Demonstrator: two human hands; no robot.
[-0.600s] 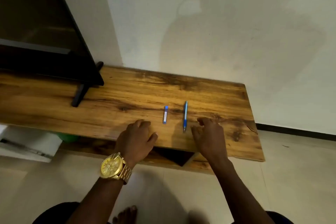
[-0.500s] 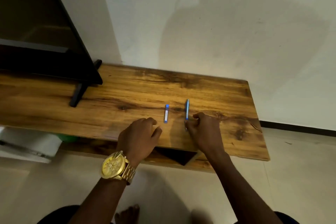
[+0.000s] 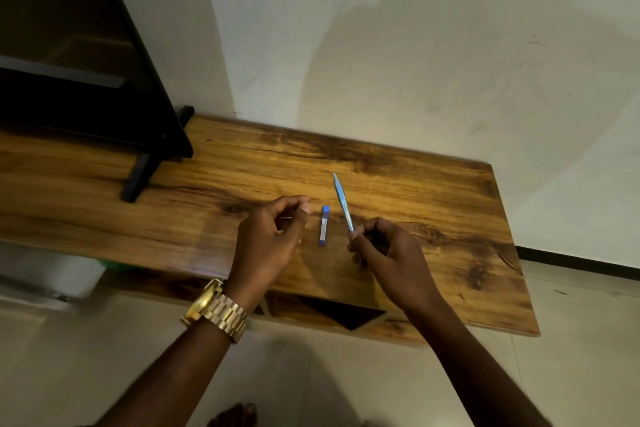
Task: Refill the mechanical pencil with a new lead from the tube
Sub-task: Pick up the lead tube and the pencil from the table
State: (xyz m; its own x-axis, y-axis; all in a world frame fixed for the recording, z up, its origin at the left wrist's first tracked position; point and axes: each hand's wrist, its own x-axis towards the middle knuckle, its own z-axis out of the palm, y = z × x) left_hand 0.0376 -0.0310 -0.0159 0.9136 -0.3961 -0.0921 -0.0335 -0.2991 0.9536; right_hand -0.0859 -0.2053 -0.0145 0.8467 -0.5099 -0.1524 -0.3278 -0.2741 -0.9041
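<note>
A slim blue mechanical pencil [image 3: 341, 199] is raised off the wooden table [image 3: 433, 191], slanting up and away from me. My right hand [image 3: 388, 253] pinches its near end. The small blue lead tube [image 3: 324, 226] lies flat on the table between my hands. My left hand [image 3: 270, 239], with a gold watch [image 3: 216, 310] on the wrist, hovers just left of the tube. Its fingers are loosely curled, thumb and forefinger close together, and nothing shows in them.
A black TV [image 3: 69, 80] stands at the table's left end on a black foot [image 3: 138, 177]. A white wall runs behind the table. The table's right edge is near the tiled floor, and my bare foot [image 3: 235, 414] shows below.
My right hand has taken hold of the pencil and lifted it off the table, tilted. My left hand has moved forward to beside the lead tube. The tube has not moved.
</note>
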